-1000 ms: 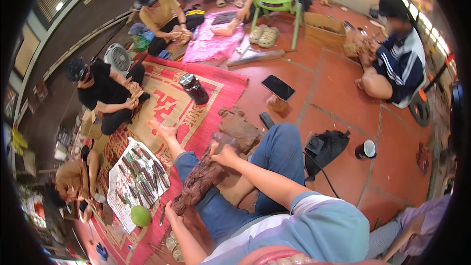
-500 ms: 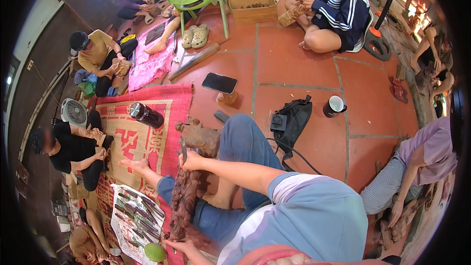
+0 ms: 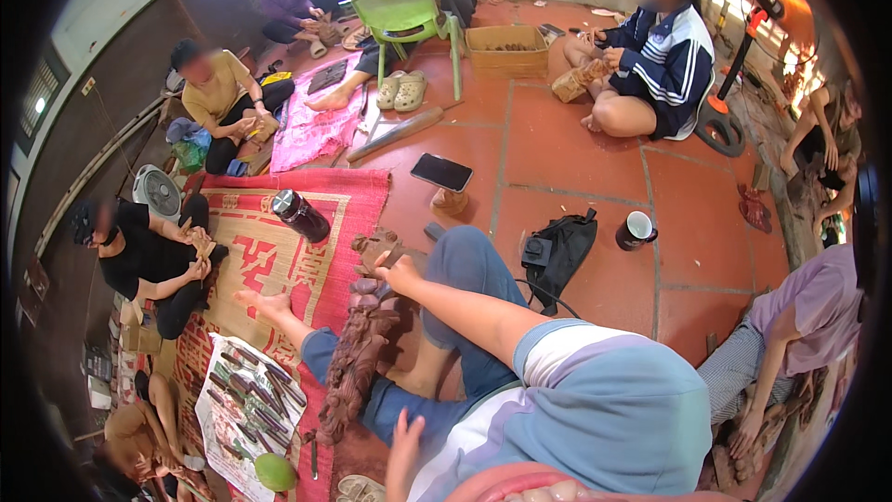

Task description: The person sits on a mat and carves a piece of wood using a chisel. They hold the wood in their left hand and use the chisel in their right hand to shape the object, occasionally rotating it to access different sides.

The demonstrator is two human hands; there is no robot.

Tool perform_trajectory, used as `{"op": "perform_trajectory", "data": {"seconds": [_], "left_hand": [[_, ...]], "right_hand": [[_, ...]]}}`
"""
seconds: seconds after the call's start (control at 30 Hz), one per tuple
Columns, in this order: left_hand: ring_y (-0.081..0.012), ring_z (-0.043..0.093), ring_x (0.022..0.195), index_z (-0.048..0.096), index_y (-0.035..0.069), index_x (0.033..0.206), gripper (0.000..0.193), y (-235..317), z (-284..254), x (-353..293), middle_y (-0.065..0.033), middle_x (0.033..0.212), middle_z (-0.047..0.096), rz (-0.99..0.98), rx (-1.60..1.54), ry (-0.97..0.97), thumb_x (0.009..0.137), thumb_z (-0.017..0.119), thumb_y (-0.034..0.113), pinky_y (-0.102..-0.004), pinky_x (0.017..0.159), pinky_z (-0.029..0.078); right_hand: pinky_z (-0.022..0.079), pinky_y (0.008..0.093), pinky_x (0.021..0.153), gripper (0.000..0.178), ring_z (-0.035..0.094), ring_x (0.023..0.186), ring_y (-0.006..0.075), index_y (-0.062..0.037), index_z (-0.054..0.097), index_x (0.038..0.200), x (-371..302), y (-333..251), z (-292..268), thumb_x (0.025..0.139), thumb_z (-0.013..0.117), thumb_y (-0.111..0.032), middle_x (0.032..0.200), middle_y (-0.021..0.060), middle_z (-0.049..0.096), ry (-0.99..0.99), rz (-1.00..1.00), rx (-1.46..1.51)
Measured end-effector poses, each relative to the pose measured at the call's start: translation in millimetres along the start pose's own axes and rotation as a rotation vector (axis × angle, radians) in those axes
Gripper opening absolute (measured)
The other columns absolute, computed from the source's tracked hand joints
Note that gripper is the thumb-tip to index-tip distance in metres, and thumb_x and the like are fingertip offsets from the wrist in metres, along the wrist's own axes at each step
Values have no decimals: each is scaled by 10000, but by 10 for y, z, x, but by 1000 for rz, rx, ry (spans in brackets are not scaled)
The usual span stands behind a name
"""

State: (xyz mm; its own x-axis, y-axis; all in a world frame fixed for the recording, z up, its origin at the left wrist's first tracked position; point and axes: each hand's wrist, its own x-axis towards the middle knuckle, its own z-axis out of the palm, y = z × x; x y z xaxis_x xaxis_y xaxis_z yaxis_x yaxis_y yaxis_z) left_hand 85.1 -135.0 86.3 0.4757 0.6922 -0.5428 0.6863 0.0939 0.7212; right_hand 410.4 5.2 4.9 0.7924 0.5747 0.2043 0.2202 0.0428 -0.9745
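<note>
A reddish-brown wood carving (image 3: 358,344), long and deeply cut, lies across my lap between my legs. Close to its far end is my right hand (image 3: 400,274), its fingers closed round a slim dark carving tool that is mostly hidden. A chunky carved wooden block (image 3: 372,244) sits just beyond that hand. My left hand (image 3: 404,446) is raised apart from the carving, fingers spread, holding nothing. A thin tool (image 3: 314,460) lies on the red mat edge near the carving's lower end.
Several carving tools (image 3: 251,404) lie on a white sheet, beside a green fruit (image 3: 275,472). A thermos (image 3: 300,216) is on the patterned mat (image 3: 218,288). A phone (image 3: 441,173), a black bag (image 3: 567,246) and a mug (image 3: 636,231) are on the tiles. Several people sit around.
My left hand has left the carving's lower end and risen to the right. My right hand has shifted up and right, off the carving's upper part. The view has tilted.
</note>
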Motion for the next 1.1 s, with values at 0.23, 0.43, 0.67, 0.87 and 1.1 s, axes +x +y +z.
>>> {"op": "perform_trajectory", "data": {"seconds": [0.23,0.43,0.67,0.87,1.1], "left_hand": [[-180,601,861,622,13,848,90,2004,-809,-428,-114,900,632,1000,-599,-41,816,604,95,-326,815,451],[-252,620,849,641,14,764,321,2230,-1528,-1581,-167,926,642,1943,-583,186,900,481,257,-380,849,456],[-244,616,838,636,37,771,323,1603,-1726,-1676,-148,907,638,2068,-419,440,904,458,271,-367,834,462],[-237,613,829,631,57,777,325,1377,-1945,-1763,-132,890,636,2016,-439,571,908,438,283,-355,820,467],[-228,609,818,626,81,784,329,1191,-2144,-1713,-113,871,632,1908,-396,673,912,415,298,-342,804,473]], "right_hand": [[450,257,458,151,567,504,109,-49,672,874,12,-238,101,759,636,-140,621,49,621,-44,324,121],[484,274,527,196,586,583,136,-40,664,922,-80,-506,58,792,628,-181,688,44,615,-273,257,22],[522,357,702,356,600,840,227,-55,567,1118,136,-85,-184,824,644,-240,1003,81,605,-442,445,-9],[512,366,754,353,585,882,236,-54,539,1144,220,-275,-108,845,616,-225,1020,79,594,-472,462,-45],[497,316,625,338,575,734,199,-39,556,1091,-28,-452,109,818,641,-219,915,87,590,-529,409,2]]}}
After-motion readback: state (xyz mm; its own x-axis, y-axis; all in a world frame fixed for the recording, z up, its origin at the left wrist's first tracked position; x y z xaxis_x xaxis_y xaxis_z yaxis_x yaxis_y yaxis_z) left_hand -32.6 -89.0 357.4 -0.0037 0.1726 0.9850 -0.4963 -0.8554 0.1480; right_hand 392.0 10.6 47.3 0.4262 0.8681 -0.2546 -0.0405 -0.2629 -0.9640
